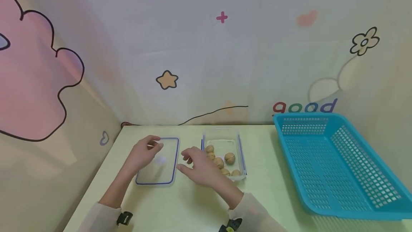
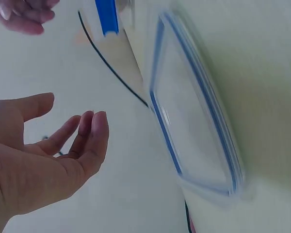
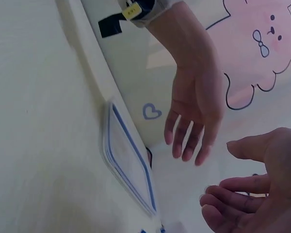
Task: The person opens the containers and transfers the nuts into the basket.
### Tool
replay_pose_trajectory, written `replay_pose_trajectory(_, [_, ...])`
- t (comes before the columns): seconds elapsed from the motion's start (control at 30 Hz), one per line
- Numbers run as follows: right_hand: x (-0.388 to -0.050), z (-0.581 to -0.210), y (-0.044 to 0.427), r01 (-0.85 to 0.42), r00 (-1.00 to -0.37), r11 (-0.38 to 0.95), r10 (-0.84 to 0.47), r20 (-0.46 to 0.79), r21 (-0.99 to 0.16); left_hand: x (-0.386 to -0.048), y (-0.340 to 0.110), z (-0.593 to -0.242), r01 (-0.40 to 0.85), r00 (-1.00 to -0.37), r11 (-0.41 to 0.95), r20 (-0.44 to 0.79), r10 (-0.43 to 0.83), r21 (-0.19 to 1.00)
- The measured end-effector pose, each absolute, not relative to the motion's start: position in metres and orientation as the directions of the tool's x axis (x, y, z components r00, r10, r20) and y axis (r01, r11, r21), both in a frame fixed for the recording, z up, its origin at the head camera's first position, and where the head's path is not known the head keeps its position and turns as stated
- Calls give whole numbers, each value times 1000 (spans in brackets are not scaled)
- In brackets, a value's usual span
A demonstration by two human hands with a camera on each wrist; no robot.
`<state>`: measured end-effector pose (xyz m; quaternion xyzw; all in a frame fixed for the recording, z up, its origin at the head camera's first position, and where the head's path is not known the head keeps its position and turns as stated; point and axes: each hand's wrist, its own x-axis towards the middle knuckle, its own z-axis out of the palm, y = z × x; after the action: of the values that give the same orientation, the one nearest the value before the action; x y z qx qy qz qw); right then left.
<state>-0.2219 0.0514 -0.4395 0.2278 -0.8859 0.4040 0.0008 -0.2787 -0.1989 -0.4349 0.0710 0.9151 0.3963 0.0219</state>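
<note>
Clear walnut box (image 1: 241, 156) on pale tabletop (image 1: 260, 178), cartoon-printed backdrop (image 1: 199, 38) behind.

A person's pale sleeves (image 1: 99, 219), black wrist bands (image 1: 124, 218)
Against the sleeves, the left band bears a yellow label (image 3: 132, 11) with dark print; the right shows a yellow-green patch (image 1: 230, 229).

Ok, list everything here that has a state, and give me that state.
Box: open, walnuts inside
Lid: off the box, lying flat
Walnuts: in their shells
Basket: upright, open-topped
Left hand: holding nothing
Right hand: holding nothing, fingers loosely bent
</note>
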Motion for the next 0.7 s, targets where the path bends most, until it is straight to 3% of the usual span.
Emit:
replay_pose_trajectory(0.37, [-247, -443, 130, -373, -919, 596, -342, 195, -711, -264, -137, -450, 93, -975, 488, -21, 223, 868])
replay_pose_trajectory(0.7, [-274, -461, 151, -344, -934, 638, -310, 180, -689, -281, -88, -467, 37, -963, 395, -72, 258, 918])
